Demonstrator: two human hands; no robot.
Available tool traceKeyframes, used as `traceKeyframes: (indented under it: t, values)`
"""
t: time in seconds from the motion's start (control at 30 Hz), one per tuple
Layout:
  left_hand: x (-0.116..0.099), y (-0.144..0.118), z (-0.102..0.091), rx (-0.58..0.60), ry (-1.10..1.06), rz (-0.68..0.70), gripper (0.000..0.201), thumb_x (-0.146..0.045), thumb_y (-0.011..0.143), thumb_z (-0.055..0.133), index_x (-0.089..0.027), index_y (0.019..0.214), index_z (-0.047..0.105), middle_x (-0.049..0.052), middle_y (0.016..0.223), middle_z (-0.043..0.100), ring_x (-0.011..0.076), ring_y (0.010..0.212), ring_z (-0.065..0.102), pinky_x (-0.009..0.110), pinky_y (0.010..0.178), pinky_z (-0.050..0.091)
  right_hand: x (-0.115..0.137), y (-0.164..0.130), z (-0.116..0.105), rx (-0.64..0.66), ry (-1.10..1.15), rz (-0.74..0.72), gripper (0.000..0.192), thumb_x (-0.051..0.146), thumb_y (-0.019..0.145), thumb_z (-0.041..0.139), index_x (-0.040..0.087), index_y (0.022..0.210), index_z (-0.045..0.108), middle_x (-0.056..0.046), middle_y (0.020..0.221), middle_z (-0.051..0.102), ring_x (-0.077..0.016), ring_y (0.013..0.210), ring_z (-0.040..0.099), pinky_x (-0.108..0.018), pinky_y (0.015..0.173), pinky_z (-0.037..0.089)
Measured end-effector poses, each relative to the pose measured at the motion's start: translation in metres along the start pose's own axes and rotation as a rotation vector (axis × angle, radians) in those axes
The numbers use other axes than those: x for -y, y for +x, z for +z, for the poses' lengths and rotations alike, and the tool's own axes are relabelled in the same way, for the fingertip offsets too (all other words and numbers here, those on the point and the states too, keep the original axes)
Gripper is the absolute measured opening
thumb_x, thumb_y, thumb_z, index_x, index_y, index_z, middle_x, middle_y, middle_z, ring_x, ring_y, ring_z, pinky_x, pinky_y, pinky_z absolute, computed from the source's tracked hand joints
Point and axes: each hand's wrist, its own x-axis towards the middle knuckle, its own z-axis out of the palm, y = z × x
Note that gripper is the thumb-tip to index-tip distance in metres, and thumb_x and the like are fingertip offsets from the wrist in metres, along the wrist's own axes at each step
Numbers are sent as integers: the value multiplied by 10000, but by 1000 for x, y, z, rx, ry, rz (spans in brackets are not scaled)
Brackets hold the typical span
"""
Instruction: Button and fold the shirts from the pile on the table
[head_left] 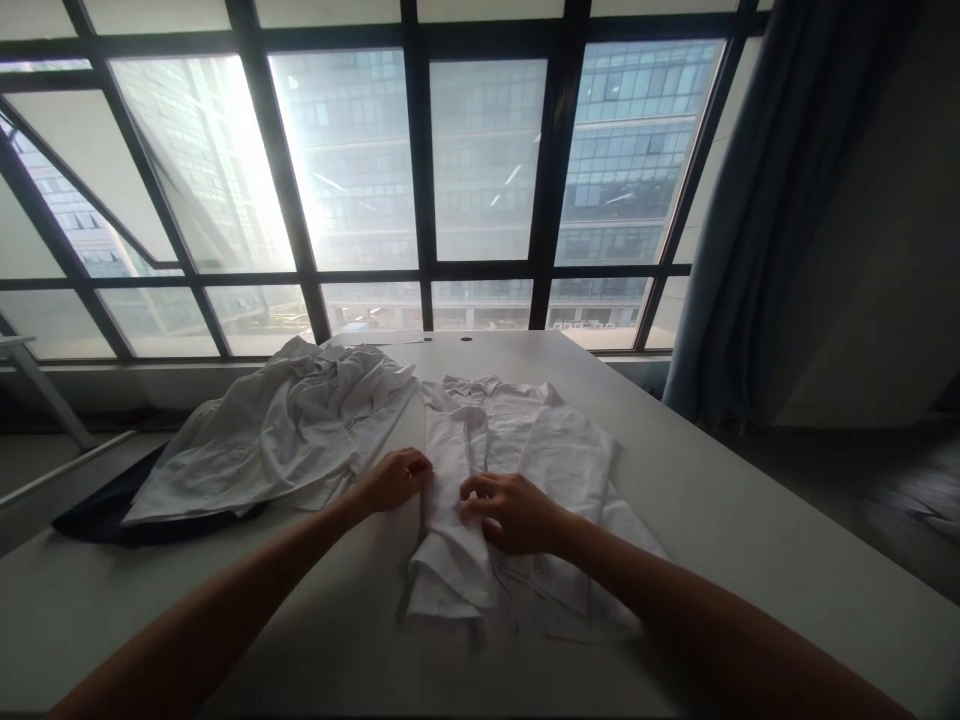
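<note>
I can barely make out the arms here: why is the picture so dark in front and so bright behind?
Head view: the window backlights everything, with glare blowing out its upper left; the hands and arms go dim against it, while the shirt stays readable. Window bars bow from wide-lens distortion; the floor at right is smeared.

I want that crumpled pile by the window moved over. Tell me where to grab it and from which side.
Grip the crumpled white pile at its raised, bunched top folds, coming from the near right edge beside the left hand. The folds stand up there; the low left skirt lies flat over dark cloth.
</note>
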Motion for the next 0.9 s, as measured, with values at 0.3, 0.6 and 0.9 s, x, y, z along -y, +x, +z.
traceKeyframes:
  t: [0.3, 0.6, 0.9]
  values:
    - [-73, -105, -4, 173, -202, -86, 319, -349, 727, 721, -177, 994, 685, 27, 889, 701, 152, 738, 629, 238, 666, 499, -5, 0, 8, -93, -70, 104, 261, 80, 808, 600, 198, 1003, 727, -62, 1097, 687, -155, 892, 648, -252, 728, 511]
    - [-89, -127, -7, -174, 7, 39, 166, -279, 871, 481, -214, 728, 535, 28, 742, 608, 143, 651, 557, 245, 618, 458, -11, -2, 17, -162, -47, 104, 208, 77, 823, 585, 171, 961, 709, -69, 1090, 684, -148, 877, 660, -245, 732, 508]
    - [-90, -155, 2, 6, 286, 114, 138, -128, 736, 501, -218, 636, 470, 21, 653, 582, 157, 616, 532, 267, 568, 365, -17, -4, 18, -166, -76, 123, 212, 30, 784, 567, 175, 897, 674, -75, 1067, 677, -189, 940, 610, -331, 863, 475]
